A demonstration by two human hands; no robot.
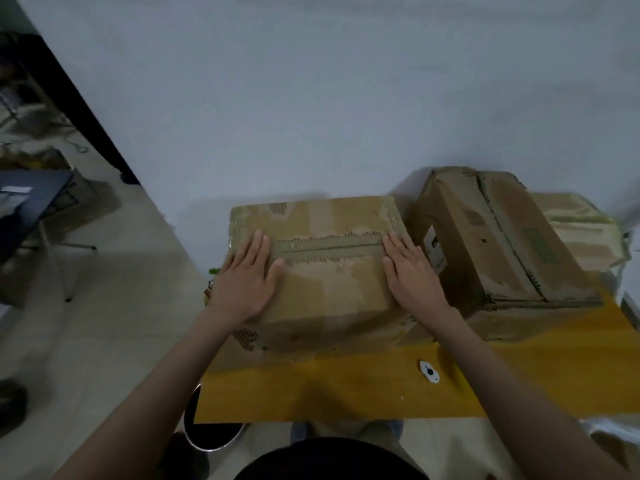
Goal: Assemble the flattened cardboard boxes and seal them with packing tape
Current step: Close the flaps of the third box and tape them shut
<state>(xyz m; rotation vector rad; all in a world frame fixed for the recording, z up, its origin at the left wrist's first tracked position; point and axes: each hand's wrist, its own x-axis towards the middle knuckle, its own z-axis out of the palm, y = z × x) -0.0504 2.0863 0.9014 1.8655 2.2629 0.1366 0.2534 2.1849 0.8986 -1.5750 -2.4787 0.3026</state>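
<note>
A worn brown cardboard box (325, 289) stands closed on the yellow table (346, 393), its top seam running left to right with torn paper along it. My left hand (247, 275) lies flat on the left end of the box top, fingers spread. Flat on the right end rests my right hand (410, 271). Both palms press down on the top flaps; neither holds anything. A second closed box (491, 244) sits to the right, touching the first. No tape roll is visible.
A small white oval object with a black dot (429, 371) lies on the table near the front. Behind the second box sits a paler taped box (581, 226). A round dark bin (207, 431) stands under the table's left corner. A dark chair (31, 209) is at left.
</note>
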